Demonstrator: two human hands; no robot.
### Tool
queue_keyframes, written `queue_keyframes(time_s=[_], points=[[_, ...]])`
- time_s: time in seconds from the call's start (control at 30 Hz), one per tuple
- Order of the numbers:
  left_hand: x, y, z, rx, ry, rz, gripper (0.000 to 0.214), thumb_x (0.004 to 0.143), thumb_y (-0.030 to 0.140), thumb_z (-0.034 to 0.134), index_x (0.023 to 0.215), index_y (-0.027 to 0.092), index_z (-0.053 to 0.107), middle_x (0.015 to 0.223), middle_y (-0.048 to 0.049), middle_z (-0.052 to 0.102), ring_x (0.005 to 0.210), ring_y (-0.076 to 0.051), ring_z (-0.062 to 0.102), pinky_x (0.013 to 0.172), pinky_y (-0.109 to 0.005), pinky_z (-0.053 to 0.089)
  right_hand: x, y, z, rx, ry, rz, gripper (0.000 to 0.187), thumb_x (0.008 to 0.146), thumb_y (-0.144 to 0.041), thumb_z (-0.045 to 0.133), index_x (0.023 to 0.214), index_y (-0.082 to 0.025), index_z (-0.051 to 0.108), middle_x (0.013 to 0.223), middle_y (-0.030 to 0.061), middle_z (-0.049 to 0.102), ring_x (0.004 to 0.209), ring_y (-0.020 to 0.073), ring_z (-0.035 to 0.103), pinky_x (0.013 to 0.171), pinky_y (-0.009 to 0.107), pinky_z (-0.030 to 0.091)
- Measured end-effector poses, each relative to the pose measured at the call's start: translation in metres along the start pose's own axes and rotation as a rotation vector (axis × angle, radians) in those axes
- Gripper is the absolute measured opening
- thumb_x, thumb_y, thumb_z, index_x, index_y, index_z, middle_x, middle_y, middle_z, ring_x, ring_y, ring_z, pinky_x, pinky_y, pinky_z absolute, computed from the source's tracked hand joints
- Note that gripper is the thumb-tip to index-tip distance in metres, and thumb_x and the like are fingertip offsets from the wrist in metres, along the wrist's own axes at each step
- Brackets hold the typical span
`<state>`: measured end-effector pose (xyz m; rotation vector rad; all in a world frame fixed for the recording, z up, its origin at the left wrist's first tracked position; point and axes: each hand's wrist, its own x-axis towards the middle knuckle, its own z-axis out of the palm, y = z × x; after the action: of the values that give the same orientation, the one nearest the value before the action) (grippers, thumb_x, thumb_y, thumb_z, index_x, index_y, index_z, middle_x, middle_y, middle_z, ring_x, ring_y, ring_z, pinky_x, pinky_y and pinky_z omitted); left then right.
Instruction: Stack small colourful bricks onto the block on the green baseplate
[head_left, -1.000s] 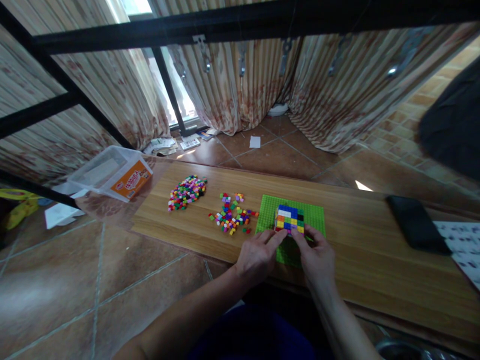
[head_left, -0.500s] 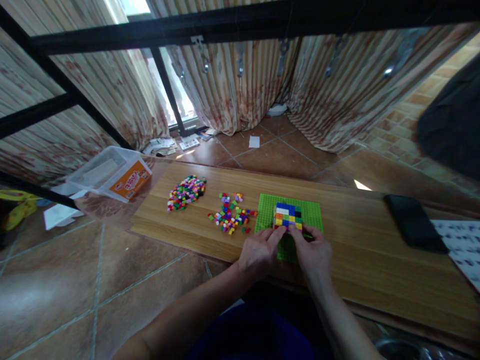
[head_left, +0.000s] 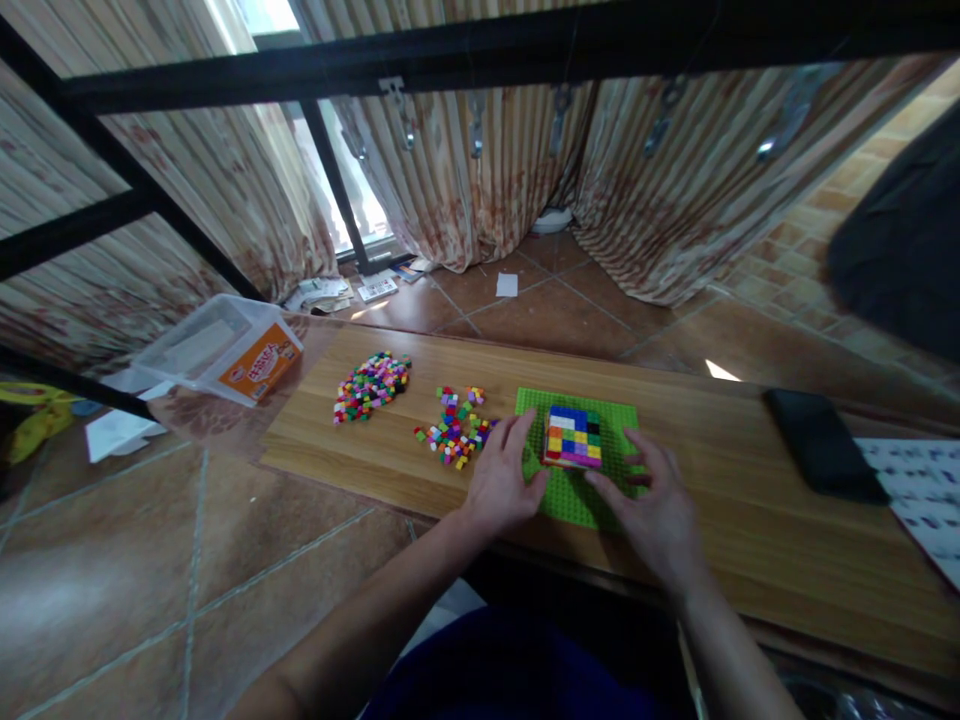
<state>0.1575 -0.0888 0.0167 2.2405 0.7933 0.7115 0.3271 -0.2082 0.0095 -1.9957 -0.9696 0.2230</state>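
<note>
Hands flanking the brick block at centre frame

Multicoloured block is sitting on the green baseplate, showing blue, yellow, red and white squares; left hand and right hand are resting spread open, gripping nothing

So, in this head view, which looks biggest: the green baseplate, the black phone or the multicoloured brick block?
1. Green studded baseplate.
2. Flat black phone, somewhat smaller, though the wide lens makes this unsure.
3. Multicoloured square brick block, clearly smallest.
</note>
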Motion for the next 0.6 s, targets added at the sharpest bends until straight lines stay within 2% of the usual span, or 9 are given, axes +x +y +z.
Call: queue_keyframes(time_s=[0.07, 0.13, 0.27, 0.43, 0.6], points=[[0.015, -0.004, 0.0, -0.041, -0.056, 0.064, 0.087, 0.075, 0.025, 0.069, 0.149, 0.018, 0.023, 0.149, -0.0157, 0.036, 0.139, -0.03, 0.034, 0.115, -0.049, 0.034, 0.014, 0.001, -0.001, -0.03, -0.105, -0.109, 0.085, 0.07, -0.06, 0.071, 0.14, -0.022, 0.044, 0.136, 0.0149, 0.05, 0.11, 0.0289, 0.057, 0.088, 0.045, 0.052], [0.031, -0.008, 0.001, -0.093, -0.125, 0.131, 0.092, 0.074, 0.029, 0.072, 0.149, 0.018, 0.021, 0.152, -0.016, 0.033, 0.142, -0.03, 0.03, 0.116, -0.05, 0.031, 0.028, 0.001, -0.001, -0.028, -0.223, -0.171, 0.091, 0.07, -0.059, 0.072, 0.145, -0.024, 0.035, 0.144, 0.0145, 0.044, 0.124, 0.0324, 0.05, 0.099, 0.05, 0.046], [0.051, -0.012, 0.004, -0.178, -0.276, 0.168, 0.096, 0.072, 0.031, 0.075, 0.149, 0.019, 0.02, 0.15, -0.0166, 0.038, 0.137, -0.031, 0.04, 0.114, -0.05, 0.033, 0.047, 0.0, 0.0, 0.001, -0.435, -0.193, 0.094, 0.071, -0.058, 0.072, 0.149, -0.029, 0.027, 0.149, 0.0117, 0.041, 0.133, 0.0336, 0.044, 0.108, 0.055, 0.037], [0.05, -0.01, 0.007, -0.268, -0.276, 0.129, 0.098, 0.068, 0.029, 0.078, 0.149, 0.018, 0.023, 0.148, -0.017, 0.041, 0.134, -0.031, 0.044, 0.112, -0.049, 0.036, 0.044, 0.0, -0.001, 0.049, -0.465, -0.149, 0.09, 0.072, -0.058, 0.071, 0.148, -0.03, 0.03, 0.148, 0.0107, 0.042, 0.131, 0.0317, 0.047, 0.107, 0.052, 0.04], [0.042, -0.007, 0.016, -0.297, -0.266, 0.136, 0.101, 0.069, 0.024, 0.077, 0.151, 0.021, 0.018, 0.148, -0.0163, 0.042, 0.134, -0.031, 0.045, 0.109, -0.048, 0.04, 0.034, 0.009, -0.003, 0.068, -0.444, -0.112, 0.088, 0.074, -0.057, 0.069, 0.148, -0.029, 0.03, 0.149, 0.0116, 0.04, 0.127, 0.0311, 0.05, 0.103, 0.049, 0.044]])
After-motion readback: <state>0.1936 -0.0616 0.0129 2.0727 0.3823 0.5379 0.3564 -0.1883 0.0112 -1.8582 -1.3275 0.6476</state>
